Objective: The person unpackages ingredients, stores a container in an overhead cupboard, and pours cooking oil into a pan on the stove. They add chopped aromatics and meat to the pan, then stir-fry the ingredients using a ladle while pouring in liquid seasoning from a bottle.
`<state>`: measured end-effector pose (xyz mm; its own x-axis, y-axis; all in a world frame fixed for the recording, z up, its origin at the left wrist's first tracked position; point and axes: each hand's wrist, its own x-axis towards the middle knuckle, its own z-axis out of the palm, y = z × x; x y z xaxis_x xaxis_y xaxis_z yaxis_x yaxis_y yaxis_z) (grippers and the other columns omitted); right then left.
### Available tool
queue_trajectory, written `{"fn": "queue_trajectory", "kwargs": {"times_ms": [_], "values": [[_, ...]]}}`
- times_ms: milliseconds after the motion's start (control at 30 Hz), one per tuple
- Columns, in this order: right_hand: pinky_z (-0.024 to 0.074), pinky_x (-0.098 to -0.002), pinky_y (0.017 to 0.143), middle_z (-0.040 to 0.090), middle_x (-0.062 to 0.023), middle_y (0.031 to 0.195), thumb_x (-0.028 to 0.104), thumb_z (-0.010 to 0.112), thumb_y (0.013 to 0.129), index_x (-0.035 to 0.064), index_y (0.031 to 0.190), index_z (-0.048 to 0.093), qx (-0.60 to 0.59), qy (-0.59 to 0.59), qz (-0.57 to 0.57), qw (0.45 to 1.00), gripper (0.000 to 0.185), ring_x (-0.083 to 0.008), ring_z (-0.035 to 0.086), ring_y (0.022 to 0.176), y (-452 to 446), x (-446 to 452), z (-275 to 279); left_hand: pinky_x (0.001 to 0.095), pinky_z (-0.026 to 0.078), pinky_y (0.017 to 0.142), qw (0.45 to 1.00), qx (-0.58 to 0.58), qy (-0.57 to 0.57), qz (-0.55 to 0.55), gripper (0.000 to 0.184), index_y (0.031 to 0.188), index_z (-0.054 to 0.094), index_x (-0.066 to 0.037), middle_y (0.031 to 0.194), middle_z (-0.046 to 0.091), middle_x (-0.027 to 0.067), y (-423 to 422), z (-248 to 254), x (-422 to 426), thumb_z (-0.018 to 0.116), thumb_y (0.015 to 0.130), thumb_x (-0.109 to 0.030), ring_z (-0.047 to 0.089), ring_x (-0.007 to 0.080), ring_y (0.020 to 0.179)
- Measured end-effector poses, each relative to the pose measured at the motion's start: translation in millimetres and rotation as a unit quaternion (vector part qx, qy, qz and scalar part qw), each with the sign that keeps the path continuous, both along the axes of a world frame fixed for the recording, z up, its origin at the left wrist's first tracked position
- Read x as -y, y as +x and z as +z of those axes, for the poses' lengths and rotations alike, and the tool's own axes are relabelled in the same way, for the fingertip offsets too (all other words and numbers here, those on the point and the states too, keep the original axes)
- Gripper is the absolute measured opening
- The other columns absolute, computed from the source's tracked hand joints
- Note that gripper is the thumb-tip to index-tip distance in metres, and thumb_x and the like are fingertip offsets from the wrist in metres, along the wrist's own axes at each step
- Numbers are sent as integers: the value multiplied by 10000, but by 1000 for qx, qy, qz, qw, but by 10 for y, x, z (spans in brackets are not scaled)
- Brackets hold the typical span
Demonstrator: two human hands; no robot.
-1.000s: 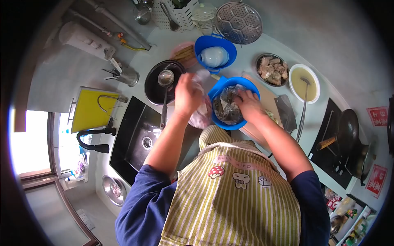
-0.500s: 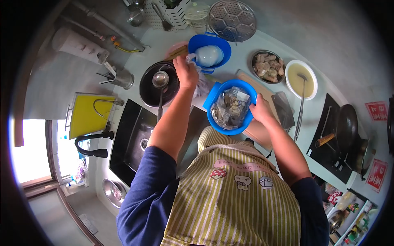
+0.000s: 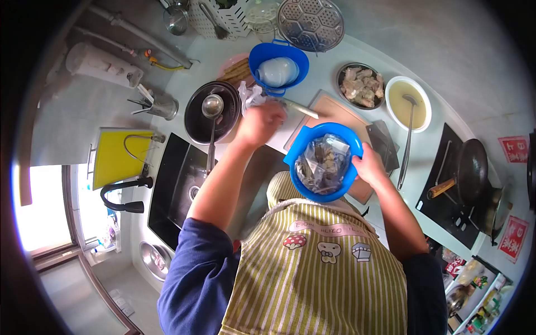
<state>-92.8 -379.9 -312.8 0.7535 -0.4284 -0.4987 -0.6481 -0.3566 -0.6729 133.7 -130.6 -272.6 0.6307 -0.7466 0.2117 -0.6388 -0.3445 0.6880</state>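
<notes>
Here, a blue basin (image 3: 300, 140) — rim clasped by fingers of the right hand (image 3: 371, 167), left hand (image 3: 261, 124) blurred — grip unclear.

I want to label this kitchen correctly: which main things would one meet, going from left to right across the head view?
Yellow board → dark pot → blue bowl in the right hand → white bowl with pale liquid → dark wok.

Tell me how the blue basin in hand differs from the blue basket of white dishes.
The basin is held by the right hand; the basket stands on the counter. The basin contains clear plastic packaging; the basket contains white dishes. Both are blue.
</notes>
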Motion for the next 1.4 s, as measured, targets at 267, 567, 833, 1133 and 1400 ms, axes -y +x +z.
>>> {"fn": "queue_trajectory", "kwargs": {"times_ms": [267,567,833,1133,1400], "values": [[564,-443,710,684,-226,921,150,670,885,-7,1149,543,171,-175,-2,970,332,-340,699,768,573,18,-507,428,505,922,987,20,161,-8,338,1014,705,-76,1123,631,141,-397,-353,446,769,751,-279,617,342,1056],[505,-450,924,615,-185,1162,260,707,861,-1,1099,641,191,-179,278,924,359,-374,615,1081,596,-341,-233,404,542,791,989,-68,126,38,186,858,701,-61,866,693,121,-418,-465,281,746,734,-193,680,291,865],[537,-462,913,463,-267,1378,154,622,875,41,1306,567,51,-216,264,939,449,-449,638,1048,721,-472,-188,335,528,720,992,5,-1,129,132,802,636,-39,871,688,111,-233,-320,22,724,716,-88,672,244,800],[529,-462,833,683,-179,1084,158,651,889,69,1083,668,162,-155,164,961,214,-374,669,947,725,-183,-197,283,490,659,951,-29,-221,216,94,821,643,-59,925,667,63,-10,-128,64,696,750,-27,623,183,766],[538,-445,776,704,-183,945,127,621,895,76,1071,665,151,-158,92,971,189,-368,680,879,678,28,-127,329,512,698,935,115,-228,246,115,800,642,-76,949,662,69,169,-115,113,687,727,1,633,237,812]]}}
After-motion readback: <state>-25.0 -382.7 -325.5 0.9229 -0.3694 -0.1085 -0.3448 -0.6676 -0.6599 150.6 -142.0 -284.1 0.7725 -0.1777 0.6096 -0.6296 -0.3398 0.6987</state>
